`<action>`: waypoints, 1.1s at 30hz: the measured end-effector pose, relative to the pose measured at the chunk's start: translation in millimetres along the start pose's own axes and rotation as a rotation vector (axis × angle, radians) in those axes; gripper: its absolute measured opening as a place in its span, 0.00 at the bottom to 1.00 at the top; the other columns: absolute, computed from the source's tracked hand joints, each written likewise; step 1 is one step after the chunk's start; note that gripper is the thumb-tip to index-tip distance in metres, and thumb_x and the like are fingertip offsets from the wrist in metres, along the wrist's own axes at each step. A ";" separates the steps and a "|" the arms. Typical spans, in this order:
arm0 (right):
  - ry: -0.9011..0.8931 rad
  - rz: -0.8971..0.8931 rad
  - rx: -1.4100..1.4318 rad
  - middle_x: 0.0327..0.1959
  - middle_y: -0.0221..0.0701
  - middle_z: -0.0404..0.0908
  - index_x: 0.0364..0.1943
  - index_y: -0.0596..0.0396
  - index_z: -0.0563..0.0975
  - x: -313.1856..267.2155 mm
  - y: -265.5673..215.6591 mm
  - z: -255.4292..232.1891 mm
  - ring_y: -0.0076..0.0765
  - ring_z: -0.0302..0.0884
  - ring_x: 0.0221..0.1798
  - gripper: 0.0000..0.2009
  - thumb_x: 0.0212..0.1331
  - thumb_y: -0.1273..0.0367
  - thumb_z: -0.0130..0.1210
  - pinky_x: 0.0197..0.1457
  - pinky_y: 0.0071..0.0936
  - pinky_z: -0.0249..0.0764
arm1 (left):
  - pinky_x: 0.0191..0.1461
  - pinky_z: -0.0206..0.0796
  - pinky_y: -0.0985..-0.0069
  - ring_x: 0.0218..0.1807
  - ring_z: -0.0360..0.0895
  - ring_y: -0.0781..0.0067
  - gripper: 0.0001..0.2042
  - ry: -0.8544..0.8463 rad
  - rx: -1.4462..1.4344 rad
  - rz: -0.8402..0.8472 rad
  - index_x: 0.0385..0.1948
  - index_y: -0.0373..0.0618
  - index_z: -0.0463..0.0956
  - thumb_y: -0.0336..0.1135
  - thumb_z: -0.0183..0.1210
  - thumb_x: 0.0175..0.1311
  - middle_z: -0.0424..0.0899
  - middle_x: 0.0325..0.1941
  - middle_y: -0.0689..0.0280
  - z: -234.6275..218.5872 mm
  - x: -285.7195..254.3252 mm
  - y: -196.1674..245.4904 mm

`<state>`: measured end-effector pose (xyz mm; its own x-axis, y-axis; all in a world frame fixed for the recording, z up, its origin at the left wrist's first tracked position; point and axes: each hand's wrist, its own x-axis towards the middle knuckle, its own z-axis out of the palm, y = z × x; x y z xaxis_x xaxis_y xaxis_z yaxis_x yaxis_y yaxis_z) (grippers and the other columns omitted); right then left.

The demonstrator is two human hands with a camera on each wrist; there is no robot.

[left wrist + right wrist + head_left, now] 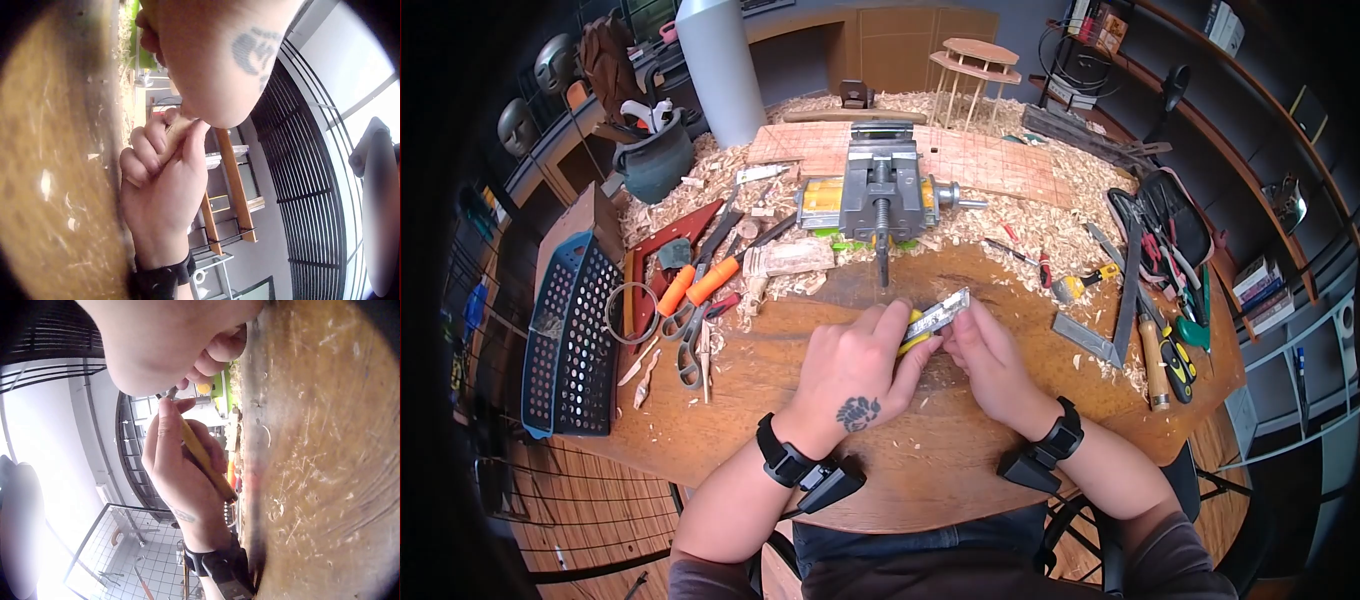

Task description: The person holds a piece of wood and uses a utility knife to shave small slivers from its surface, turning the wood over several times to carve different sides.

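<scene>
Curled round a yellow and silver knife-like tool point(938, 316), the left hand point(845, 370) is over the near middle of the bench. Its yellow handle point(201, 456) crosses the left palm point(187, 481) in the right wrist view. The tool's silver end reaches the fingertips of the right hand point(997, 375). In the left wrist view the right hand point(165, 194) grips a small pale wooden piece point(177, 136), mostly covered by its fingers. Where the tool meets the wood is hidden.
A grey vise point(882, 190) stands beyond the hands among wood shavings point(790, 215). Left are orange-handled tools point(712, 280), scissors point(688, 350) and a blue basket point(570, 340). A metal square point(1090, 338), scraper point(1085, 283), chisel point(1154, 365) and tool pouch point(1165, 225) lie right.
</scene>
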<state>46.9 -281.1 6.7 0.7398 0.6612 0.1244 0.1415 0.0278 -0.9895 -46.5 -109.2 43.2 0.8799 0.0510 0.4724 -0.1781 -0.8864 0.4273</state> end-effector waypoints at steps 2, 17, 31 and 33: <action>-0.001 -0.053 -0.039 0.38 0.30 0.78 0.49 0.57 0.74 0.5 3.6 -1.5 0.22 0.73 0.40 0.21 0.84 0.52 0.39 0.46 0.24 0.72 | 0.33 0.75 0.56 0.32 0.84 0.42 0.15 -0.005 -0.006 -0.001 0.45 0.39 0.78 0.42 0.67 0.67 0.85 0.32 0.49 -0.3 0.1 0.5; -0.056 0.072 0.084 0.34 0.23 0.73 0.47 0.56 0.72 -1.6 -3.3 -3.1 0.17 0.66 0.34 0.19 0.84 0.53 0.40 0.38 0.20 0.67 | 0.35 0.75 0.56 0.33 0.84 0.41 0.16 -0.013 -0.034 -0.001 0.46 0.39 0.78 0.42 0.67 0.67 0.85 0.32 0.48 -0.9 -0.5 -0.8; -0.067 0.109 0.197 0.30 0.18 0.69 0.49 0.53 0.72 -2.3 -6.0 0.0 0.12 0.61 0.30 0.19 0.84 0.52 0.39 0.34 0.16 0.62 | 0.34 0.75 0.56 0.32 0.84 0.41 0.16 -0.028 -0.034 0.001 0.46 0.39 0.78 0.42 0.66 0.67 0.85 0.32 0.48 -1.0 -0.5 -0.2; -0.050 0.089 0.172 0.30 0.18 0.70 0.49 0.53 0.72 -1.6 -2.5 -1.0 0.13 0.61 0.30 0.19 0.84 0.52 0.39 0.33 0.17 0.61 | 0.34 0.75 0.56 0.32 0.84 0.41 0.16 -0.014 -0.037 0.009 0.46 0.39 0.78 0.42 0.66 0.67 0.85 0.32 0.48 -1.5 -0.1 0.3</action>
<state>46.0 -283.0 9.1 0.7105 0.7027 0.0363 -0.0406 0.0924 -0.9949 -47.3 -108.8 44.4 0.8841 0.0360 0.4659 -0.2023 -0.8693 0.4510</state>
